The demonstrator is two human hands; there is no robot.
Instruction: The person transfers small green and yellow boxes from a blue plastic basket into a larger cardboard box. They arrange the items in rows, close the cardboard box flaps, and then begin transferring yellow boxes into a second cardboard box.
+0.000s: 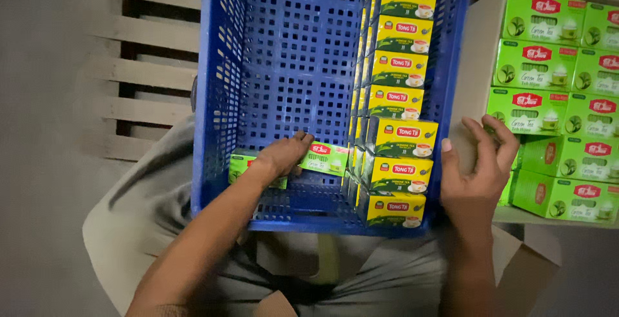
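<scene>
My left hand (278,156) reaches into a blue plastic crate (284,53) and rests on green tea boxes (325,158) lying on the crate floor near its front wall. A column of yellow and green tea boxes (400,104) stands along the crate's right side. My right hand (480,165) hovers with its fingers apart between the crate's right wall and a cardboard carton (480,53). That carton holds several bright green tea boxes (548,107), and the right hand's fingertips are close to them with nothing gripped.
A wooden pallet (138,66) lies on the grey floor to the left of the crate. My legs in grey trousers (361,278) show below the crate's front edge. The carton's open flap is at the top right.
</scene>
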